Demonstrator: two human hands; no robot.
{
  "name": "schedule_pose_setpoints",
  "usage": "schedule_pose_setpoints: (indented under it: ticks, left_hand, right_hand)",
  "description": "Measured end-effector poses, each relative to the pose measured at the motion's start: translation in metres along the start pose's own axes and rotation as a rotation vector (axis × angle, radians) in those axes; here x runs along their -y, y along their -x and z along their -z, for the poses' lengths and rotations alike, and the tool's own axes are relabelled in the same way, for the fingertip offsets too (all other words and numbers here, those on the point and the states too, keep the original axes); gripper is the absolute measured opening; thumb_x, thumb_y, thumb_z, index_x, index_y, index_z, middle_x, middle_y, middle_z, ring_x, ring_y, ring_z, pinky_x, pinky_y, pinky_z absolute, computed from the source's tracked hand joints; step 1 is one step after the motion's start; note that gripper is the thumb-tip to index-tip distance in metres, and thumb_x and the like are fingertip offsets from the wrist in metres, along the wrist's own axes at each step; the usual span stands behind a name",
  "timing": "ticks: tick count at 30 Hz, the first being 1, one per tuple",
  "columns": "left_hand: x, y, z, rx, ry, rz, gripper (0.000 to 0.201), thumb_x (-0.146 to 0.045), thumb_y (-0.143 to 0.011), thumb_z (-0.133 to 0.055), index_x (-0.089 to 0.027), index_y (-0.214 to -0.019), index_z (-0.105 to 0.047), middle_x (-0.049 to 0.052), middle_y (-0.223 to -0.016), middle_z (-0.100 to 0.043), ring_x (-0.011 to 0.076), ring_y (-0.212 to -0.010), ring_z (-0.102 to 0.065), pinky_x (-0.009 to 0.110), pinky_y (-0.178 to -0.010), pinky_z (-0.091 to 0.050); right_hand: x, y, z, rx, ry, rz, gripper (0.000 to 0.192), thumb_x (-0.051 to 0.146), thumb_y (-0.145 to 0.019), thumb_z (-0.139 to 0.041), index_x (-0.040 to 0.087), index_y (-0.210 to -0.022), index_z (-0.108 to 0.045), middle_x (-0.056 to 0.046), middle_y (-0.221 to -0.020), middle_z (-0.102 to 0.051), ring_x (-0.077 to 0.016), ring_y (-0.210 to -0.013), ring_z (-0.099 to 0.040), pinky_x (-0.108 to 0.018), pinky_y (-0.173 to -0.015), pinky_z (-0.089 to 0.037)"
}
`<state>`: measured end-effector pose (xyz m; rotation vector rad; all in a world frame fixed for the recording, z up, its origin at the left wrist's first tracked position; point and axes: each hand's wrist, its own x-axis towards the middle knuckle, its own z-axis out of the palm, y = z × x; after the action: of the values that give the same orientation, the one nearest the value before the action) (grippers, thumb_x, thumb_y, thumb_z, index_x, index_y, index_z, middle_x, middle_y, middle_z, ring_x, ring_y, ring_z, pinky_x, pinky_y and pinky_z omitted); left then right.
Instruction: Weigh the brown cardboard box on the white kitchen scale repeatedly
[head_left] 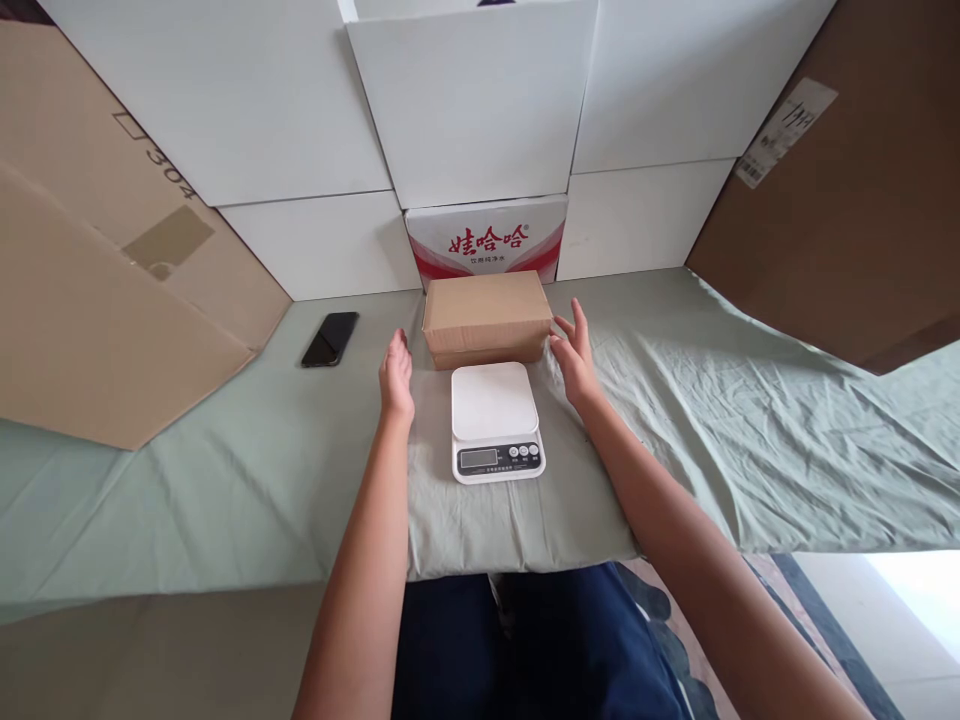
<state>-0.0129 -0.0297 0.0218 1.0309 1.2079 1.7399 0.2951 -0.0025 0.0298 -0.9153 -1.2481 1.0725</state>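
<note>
A small brown cardboard box [486,316] lies on the pale green cloth [675,440], just behind a white digital kitchen scale [495,420] whose platform is bare. My left hand [396,376] hovers open a short way left of the box, palm facing it, touching nothing. My right hand [574,357] is open at the box's right end, fingertips at or very near its side. Neither hand holds anything.
A black phone [330,338] lies on the cloth at the left. White boxes [472,100] and a red-printed carton [487,240] form a wall behind. Large brown cardboard sheets lean at the left [112,280] and right [847,200]. The table's front edge runs below the scale.
</note>
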Motion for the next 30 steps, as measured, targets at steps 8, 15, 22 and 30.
schedule_pose_setpoints:
  ticks: [8, 15, 22, 30]
  left_hand:
    - [0.010, 0.016, -0.019, 0.089, -0.047, 0.029, 0.085, -0.078, -0.089, -0.059, -0.020, -0.151, -0.061, 0.016, -0.166, -0.050, 0.0314, -0.158, -0.041, 0.045, -0.132, -0.031]
    - [-0.011, 0.034, -0.020, 0.133, -0.054, -0.175, 0.084, -0.075, -0.091, -0.061, -0.021, -0.155, -0.058, 0.015, -0.165, -0.051, 0.0328, -0.159, -0.039, 0.045, -0.132, -0.031]
    - [-0.023, 0.117, 0.000, 0.070, -0.031, -0.288, 0.076, -0.065, -0.096, -0.060, -0.022, -0.159, -0.053, 0.015, -0.166, -0.051, 0.0355, -0.161, -0.034, 0.049, -0.133, -0.029]
    - [-0.019, 0.142, 0.013, -0.033, -0.095, -0.250, 0.080, -0.071, -0.094, -0.056, -0.021, -0.157, -0.056, 0.017, -0.161, -0.056, 0.0374, -0.156, -0.043, 0.052, -0.130, -0.034]
  right_hand:
    - [0.000, 0.005, -0.018, 0.100, 0.005, -0.003, 0.096, 0.061, -0.084, -0.072, 0.036, -0.166, -0.028, -0.004, -0.174, -0.038, -0.0339, -0.153, -0.047, -0.060, -0.131, -0.035]
    - [0.020, 0.015, -0.016, 0.149, 0.094, 0.232, 0.100, 0.071, -0.090, -0.065, 0.041, -0.170, -0.013, 0.000, -0.181, -0.020, -0.0328, -0.162, -0.037, -0.057, -0.134, -0.034]
    - [0.032, 0.075, 0.005, 0.159, 0.321, 0.460, 0.091, 0.059, -0.094, -0.068, 0.044, -0.169, -0.019, -0.006, -0.175, -0.030, -0.0377, -0.161, -0.035, -0.061, -0.128, -0.042]
    - [0.021, 0.091, 0.003, 0.146, 0.373, 0.453, 0.085, 0.052, -0.096, -0.065, 0.042, -0.168, -0.022, -0.011, -0.162, -0.044, -0.0370, -0.147, -0.050, -0.060, -0.115, -0.054]
